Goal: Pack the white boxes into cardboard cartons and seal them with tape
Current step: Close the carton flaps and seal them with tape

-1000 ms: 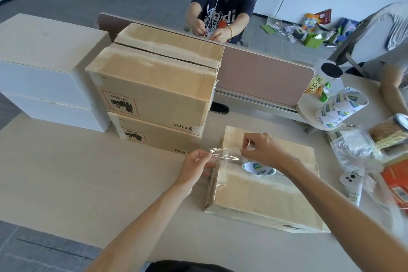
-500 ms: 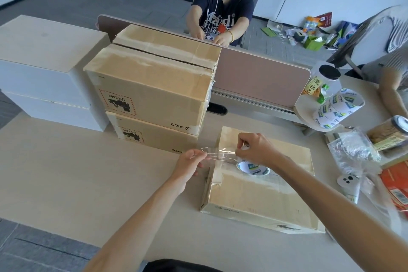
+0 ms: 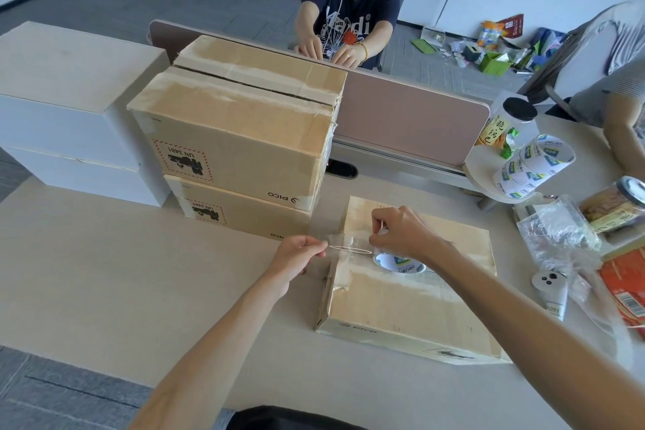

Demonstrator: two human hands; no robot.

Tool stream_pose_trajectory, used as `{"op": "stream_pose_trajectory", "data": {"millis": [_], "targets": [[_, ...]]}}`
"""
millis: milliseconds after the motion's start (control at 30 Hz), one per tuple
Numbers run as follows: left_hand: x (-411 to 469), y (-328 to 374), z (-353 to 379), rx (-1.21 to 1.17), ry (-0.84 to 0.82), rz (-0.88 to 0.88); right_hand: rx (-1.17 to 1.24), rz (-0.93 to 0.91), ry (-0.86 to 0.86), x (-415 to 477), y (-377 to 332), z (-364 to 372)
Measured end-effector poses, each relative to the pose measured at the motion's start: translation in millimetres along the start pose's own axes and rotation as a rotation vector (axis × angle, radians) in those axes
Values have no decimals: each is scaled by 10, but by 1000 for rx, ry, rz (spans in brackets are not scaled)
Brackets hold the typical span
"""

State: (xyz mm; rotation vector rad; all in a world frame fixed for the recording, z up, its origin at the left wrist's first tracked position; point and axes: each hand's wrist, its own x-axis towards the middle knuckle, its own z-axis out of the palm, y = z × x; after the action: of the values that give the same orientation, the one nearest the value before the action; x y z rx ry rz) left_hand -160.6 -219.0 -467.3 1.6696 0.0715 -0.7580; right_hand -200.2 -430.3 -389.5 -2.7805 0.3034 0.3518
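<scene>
Left hand (image 3: 296,257): pinches one end of the clear tape strip (image 3: 349,247), just off the carton's left edge.
Right hand (image 3: 401,234): apart from the left, pinches the other end above the tape roll (image 3: 401,265).
Carton (image 3: 412,307): lies closed on the table (image 3: 139,272), the roll on top.

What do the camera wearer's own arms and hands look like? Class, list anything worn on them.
The left forearm and right forearm are bare as far as the frame shows, with no sleeves. The left hand and right hand wear no gloves; no watch, bracelet or ring is visible. A dark garment shows at the bottom edge.
</scene>
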Motion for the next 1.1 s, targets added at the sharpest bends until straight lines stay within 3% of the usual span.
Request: {"op": "stream_pose_trajectory", "data": {"millis": [567,833,1000,1100], "targets": [[173,-250,268,6,-40,-127,-40,15,17,58,-11,88],[204,-363,254,143,-83,-244,-10,46,23,66,-20,95],[102,-386,290,112,43,127,-19,52,47,27,-10,93],[-34,-306,334,146,-113,218,-7,48,51,25,0,99]]}}
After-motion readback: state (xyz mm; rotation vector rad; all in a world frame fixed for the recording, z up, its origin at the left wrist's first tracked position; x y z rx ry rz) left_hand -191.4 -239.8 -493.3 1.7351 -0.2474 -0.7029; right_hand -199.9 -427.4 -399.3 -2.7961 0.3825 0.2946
